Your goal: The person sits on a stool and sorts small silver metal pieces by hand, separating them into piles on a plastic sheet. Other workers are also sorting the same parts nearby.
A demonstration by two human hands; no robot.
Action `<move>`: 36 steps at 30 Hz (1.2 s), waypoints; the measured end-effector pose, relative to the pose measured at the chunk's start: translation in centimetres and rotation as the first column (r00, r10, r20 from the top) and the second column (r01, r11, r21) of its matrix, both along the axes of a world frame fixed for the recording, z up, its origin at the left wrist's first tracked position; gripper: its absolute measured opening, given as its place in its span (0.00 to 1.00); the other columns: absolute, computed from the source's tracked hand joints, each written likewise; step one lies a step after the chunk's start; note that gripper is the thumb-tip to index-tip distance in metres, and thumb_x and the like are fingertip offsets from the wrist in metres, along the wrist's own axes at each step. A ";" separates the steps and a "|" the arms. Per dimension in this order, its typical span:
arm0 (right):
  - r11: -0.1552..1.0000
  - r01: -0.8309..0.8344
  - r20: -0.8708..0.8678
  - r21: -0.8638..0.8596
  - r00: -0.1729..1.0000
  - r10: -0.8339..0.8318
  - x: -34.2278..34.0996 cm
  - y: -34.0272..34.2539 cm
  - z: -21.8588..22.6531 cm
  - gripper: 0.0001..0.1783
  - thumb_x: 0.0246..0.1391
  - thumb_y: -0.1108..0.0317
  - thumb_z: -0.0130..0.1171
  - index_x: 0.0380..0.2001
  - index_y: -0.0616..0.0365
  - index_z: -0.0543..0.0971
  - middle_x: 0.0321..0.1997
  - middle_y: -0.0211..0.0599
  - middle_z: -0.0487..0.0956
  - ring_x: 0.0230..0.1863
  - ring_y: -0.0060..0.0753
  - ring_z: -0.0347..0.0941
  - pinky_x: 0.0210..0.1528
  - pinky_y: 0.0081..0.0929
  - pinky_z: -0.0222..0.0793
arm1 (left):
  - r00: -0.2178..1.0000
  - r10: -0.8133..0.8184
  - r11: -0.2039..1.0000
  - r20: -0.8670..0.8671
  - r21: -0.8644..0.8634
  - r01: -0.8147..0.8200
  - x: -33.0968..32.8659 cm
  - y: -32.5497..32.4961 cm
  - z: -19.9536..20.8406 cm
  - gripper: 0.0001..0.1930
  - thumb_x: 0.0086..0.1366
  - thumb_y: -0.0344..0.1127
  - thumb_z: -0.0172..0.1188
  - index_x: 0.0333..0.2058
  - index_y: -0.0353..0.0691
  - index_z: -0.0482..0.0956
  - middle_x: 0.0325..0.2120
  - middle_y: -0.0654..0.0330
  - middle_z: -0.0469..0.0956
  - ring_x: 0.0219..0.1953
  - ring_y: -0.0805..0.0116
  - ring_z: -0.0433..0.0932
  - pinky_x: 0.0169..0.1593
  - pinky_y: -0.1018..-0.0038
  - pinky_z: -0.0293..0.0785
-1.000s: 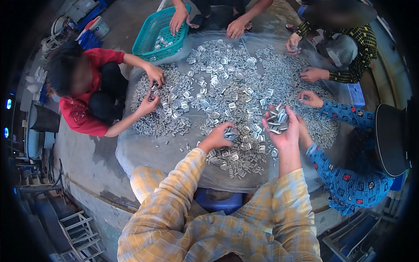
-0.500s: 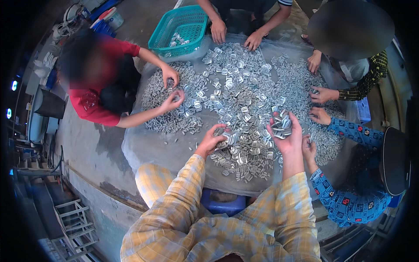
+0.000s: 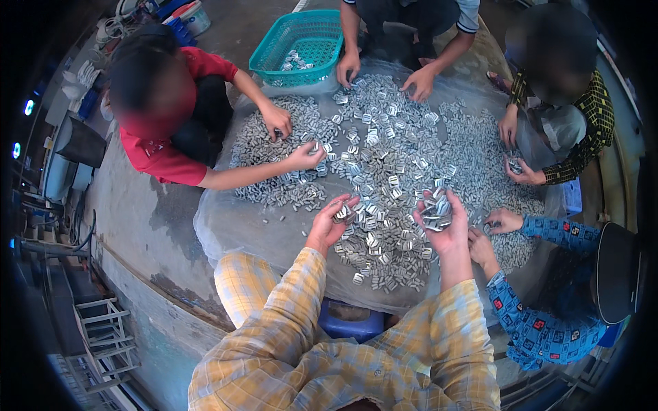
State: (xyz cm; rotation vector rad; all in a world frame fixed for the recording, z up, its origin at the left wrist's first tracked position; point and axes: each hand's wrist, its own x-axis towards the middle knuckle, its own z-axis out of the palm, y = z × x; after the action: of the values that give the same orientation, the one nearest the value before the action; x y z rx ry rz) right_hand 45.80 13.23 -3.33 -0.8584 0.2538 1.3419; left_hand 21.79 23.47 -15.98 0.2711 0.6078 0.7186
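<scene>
My right hand (image 3: 454,236) is turned palm up and cupped around a handful of shiny slotted metal buckles (image 3: 436,212). To its left, my left hand (image 3: 326,226) has its fingers curled over a few similar buckles (image 3: 345,213) at the near-left side of the pile. Between and beyond both hands spreads a heap of loose buckles (image 3: 373,240) mixed with small grey metal pieces (image 3: 404,171). All of it lies on a clear plastic sheet (image 3: 236,222) on the ground.
Co-workers' hands reach in: one in red (image 3: 305,157) at left, others (image 3: 419,83) at the far side, (image 3: 522,171) and blue-patterned sleeves (image 3: 558,233) at right. A teal basket (image 3: 259,67) holding some buckles stands far left. A blue plastic stool (image 3: 351,327) is below me.
My left hand has lifted slightly from the pile with its fingers around buckles. My right hand still cups its handful. The red-sleeved person's hand has moved right over the sheet.
</scene>
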 end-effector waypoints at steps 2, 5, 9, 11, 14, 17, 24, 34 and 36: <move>0.999 -0.002 -0.003 -0.034 1.000 0.002 -0.8 0.3 0.1 0.14 0.51 0.55 0.51 0.35 0.53 0.71 0.36 0.38 0.75 0.35 0.41 0.71 0.38 0.46 0.69 | 0.996 0.093 0.996 0.009 0.002 -0.093 0.9 -0.4 1.2 0.17 0.60 0.29 0.45 0.48 0.34 0.63 0.44 0.45 0.70 0.42 0.55 0.71 0.46 0.63 0.68; 0.999 -0.044 0.035 -0.004 0.998 0.044 -2.8 0.9 -1.0 0.14 0.51 0.55 0.51 0.35 0.52 0.71 0.35 0.37 0.75 0.34 0.40 0.72 0.36 0.45 0.71 | 0.974 0.161 0.986 0.160 -0.075 -0.150 2.0 -1.0 2.2 0.17 0.58 0.28 0.46 0.48 0.34 0.64 0.39 0.47 0.71 0.38 0.56 0.71 0.45 0.63 0.69; 0.995 0.096 0.326 0.031 0.940 -0.101 -7.4 1.7 -3.3 0.12 0.49 0.66 0.55 0.38 0.57 0.72 0.34 0.34 0.75 0.35 0.31 0.71 0.39 0.29 0.68 | 0.907 0.313 0.925 0.280 -0.306 -0.225 5.7 -3.9 5.4 0.15 0.57 0.32 0.49 0.44 0.39 0.68 0.33 0.57 0.73 0.35 0.64 0.71 0.43 0.64 0.69; 0.998 0.069 0.631 -0.016 0.775 -0.043 -9.8 1.7 -2.8 0.11 0.46 0.72 0.56 0.36 0.60 0.74 0.37 0.35 0.75 0.39 0.28 0.69 0.44 0.25 0.65 | 0.923 0.348 0.928 0.165 -0.200 -0.314 7.5 -5.2 5.5 0.13 0.58 0.34 0.50 0.42 0.40 0.70 0.32 0.59 0.73 0.37 0.65 0.72 0.43 0.67 0.69; 0.999 -0.018 0.953 -0.027 0.302 0.032 -10.9 1.8 -6.8 0.13 0.43 0.74 0.58 0.35 0.62 0.75 0.42 0.44 0.75 0.49 0.42 0.67 0.54 0.34 0.58 | 0.929 0.360 0.918 0.091 -0.213 -0.334 7.3 -4.7 4.8 0.10 0.60 0.34 0.49 0.40 0.39 0.71 0.33 0.59 0.73 0.39 0.65 0.72 0.45 0.71 0.69; 0.986 -0.144 0.991 -0.083 0.089 0.096 -11.5 1.8 -6.2 0.19 0.44 0.68 0.57 0.42 0.60 0.73 0.50 0.51 0.69 0.59 0.52 0.56 0.61 0.40 0.46 | 0.930 0.329 0.920 0.164 -0.276 -0.277 6.5 -4.7 4.1 0.11 0.61 0.37 0.46 0.39 0.39 0.71 0.37 0.56 0.73 0.42 0.62 0.71 0.49 0.66 0.67; 0.954 -0.153 0.818 0.256 0.560 -0.130 -11.4 2.8 -2.0 0.30 0.49 0.64 0.47 0.55 0.66 0.56 0.59 0.48 0.57 0.64 0.43 0.47 0.63 0.35 0.39 | 0.890 0.343 0.893 0.301 -0.398 -0.210 8.1 -3.6 3.9 0.17 0.60 0.40 0.42 0.41 0.35 0.70 0.40 0.49 0.72 0.45 0.55 0.70 0.53 0.61 0.64; 0.883 0.426 0.679 0.198 0.590 -0.437 -1.1 2.0 3.3 0.18 0.52 0.64 0.49 0.46 0.58 0.66 0.42 0.34 0.71 0.42 0.26 0.66 0.45 0.23 0.58 | 0.762 0.505 0.777 0.406 0.171 -0.606 8.8 24.7 16.1 0.34 0.59 0.52 0.47 0.55 0.32 0.54 0.57 0.45 0.53 0.57 0.45 0.55 0.52 0.41 0.55; 0.866 0.468 0.688 0.175 0.571 -0.448 0.1 1.2 3.5 0.16 0.51 0.64 0.51 0.44 0.57 0.68 0.40 0.32 0.71 0.39 0.22 0.66 0.40 0.19 0.59 | 0.829 0.532 0.817 0.171 0.155 -0.556 8.2 28.1 20.2 0.41 0.60 0.61 0.31 0.60 0.33 0.35 0.61 0.45 0.34 0.62 0.43 0.40 0.57 0.37 0.37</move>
State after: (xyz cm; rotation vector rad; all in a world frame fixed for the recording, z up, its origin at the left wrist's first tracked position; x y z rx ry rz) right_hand 45.91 14.45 0.16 -1.1788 -0.1239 0.4373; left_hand 30.01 51.60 4.23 0.2351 0.4984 1.3520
